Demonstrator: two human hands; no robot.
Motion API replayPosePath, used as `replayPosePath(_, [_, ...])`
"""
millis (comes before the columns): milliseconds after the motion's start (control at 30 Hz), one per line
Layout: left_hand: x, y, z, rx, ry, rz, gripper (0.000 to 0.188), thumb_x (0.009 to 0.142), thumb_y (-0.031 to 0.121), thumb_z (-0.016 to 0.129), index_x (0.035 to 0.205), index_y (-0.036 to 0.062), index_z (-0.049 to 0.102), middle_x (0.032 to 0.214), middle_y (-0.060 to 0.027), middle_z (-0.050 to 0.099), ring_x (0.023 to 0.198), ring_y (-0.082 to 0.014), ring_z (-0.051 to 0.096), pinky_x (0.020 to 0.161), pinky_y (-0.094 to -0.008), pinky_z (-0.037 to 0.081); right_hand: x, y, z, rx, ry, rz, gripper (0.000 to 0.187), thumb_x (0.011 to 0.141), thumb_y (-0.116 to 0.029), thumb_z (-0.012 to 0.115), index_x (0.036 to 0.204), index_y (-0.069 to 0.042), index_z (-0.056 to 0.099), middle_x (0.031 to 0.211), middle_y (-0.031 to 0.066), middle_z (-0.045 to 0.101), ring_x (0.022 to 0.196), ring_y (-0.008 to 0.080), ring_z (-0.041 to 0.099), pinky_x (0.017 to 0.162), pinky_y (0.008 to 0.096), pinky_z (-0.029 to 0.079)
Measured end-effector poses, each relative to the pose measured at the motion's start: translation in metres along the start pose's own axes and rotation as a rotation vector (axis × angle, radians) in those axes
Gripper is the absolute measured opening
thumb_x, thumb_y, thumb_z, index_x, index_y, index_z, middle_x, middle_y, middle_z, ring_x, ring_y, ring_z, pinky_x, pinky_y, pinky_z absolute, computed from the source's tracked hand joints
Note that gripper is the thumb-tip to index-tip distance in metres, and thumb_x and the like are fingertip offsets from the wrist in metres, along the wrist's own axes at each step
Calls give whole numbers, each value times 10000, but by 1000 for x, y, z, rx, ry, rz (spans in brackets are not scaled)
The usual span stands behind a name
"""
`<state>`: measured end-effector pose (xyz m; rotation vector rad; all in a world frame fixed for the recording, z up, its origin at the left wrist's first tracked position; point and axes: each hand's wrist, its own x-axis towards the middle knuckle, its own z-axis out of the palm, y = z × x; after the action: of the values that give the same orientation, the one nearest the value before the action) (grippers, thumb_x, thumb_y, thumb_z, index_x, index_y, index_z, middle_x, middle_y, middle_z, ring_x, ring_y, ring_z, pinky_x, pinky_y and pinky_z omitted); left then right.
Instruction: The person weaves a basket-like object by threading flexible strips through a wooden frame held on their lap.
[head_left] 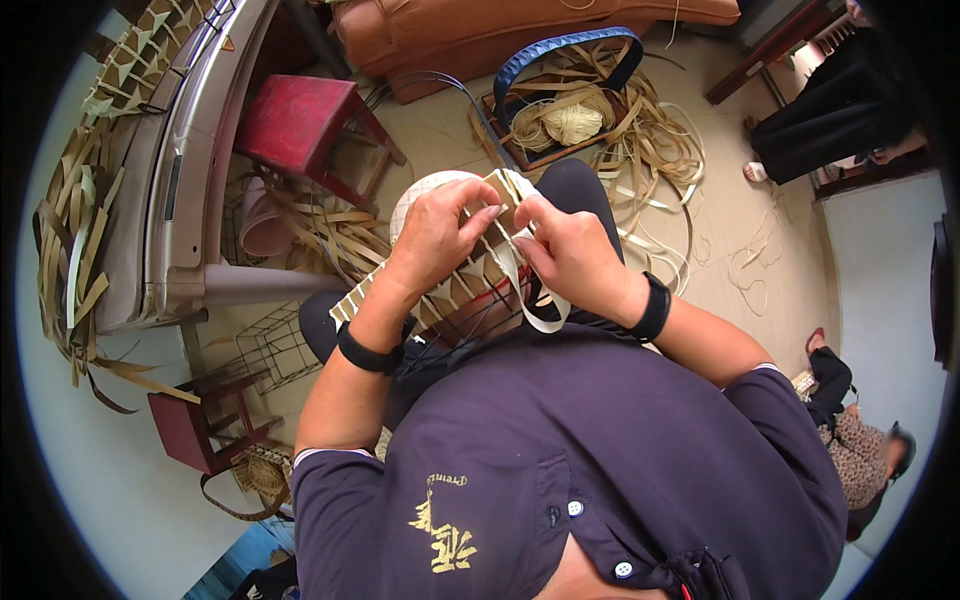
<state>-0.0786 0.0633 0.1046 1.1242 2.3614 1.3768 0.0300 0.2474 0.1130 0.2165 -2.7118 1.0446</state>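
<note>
A half-woven basket (440,305) with a dark wire frame and tan and cream strips lies across my lap. Over its upper edge, my left hand (435,228) has thumb and index finger closed in a pinch; the strip at their tips is mostly hidden. My right hand (582,252) is closed, with thumb and fingers pressed together on a cream flat strip (548,324). That strip hangs down from the basket edge in a loose loop below the right hand. Both hands are close together, near the basket's far corner.
Beyond my knees stands a dark basket with a blue handle (630,60), holding a ball of cream cord (573,122). Tan strips (650,140) trail over the floor. A red stool (290,125) and a pale table (180,250) are at left. Other people (830,115) are at right.
</note>
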Motion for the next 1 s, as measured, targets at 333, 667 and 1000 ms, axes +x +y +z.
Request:
replayPosePath(333, [1, -7, 4, 7, 36, 80, 120, 927, 96, 704, 991, 5, 657, 840, -86, 634, 649, -125, 528, 625, -285, 458, -17, 3, -47, 532, -558, 340, 253, 825, -9, 728, 1073, -51, 706, 729, 45, 696, 571, 80, 600, 541, 286, 489])
replayPosePath(667, [-3, 1, 1, -50, 24, -37, 137, 953, 64, 674, 1080, 50, 624, 672, 16, 454, 601, -67, 391, 550, -268, 371, -13, -5, -24, 661, -225, 450, 165, 833, 64, 708, 917, -1, 581, 716, 86, 682, 623, 135, 675, 550, 288, 544])
replayPosePath(1000, [3, -8, 17, -278, 189, -170, 150, 906, 100, 732, 1001, 38, 632, 785, -73, 714, 657, -132, 635, 625, -304, 498, -10, -6, -10, 516, -87, 311, 163, 820, 56, 700, 931, 6, 591, 740, 128, 675, 673, 172, 695, 624, 320, 560])
